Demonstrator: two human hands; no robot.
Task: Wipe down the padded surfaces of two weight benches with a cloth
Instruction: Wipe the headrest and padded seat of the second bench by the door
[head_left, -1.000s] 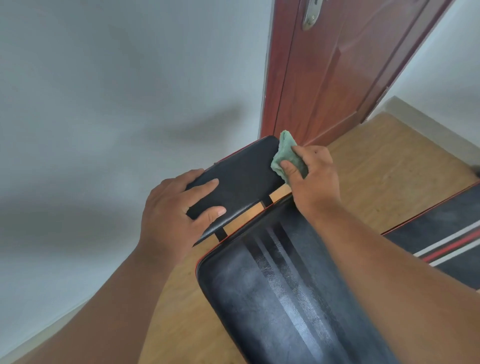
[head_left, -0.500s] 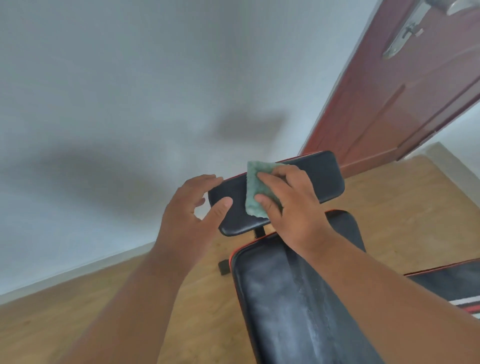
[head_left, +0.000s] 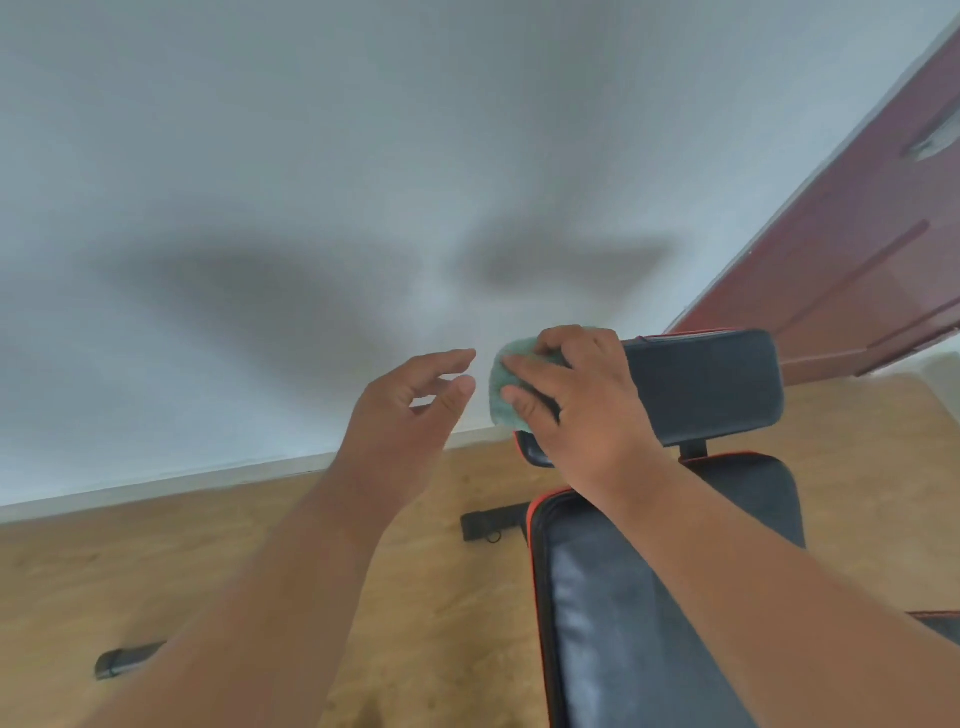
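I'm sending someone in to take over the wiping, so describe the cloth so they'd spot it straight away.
Start at the dark red door on the right; below it sits the black headrest pad of the bench. At that pad's left end, the right hand presses down the cloth. It is the only pale green, fuzzy thing among black padding.

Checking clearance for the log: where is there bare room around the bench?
Free: wood floor between wall and bench pad, beside a black foot. Crowded: the headrest, where the right hand presses the cloth; the left hand is open.
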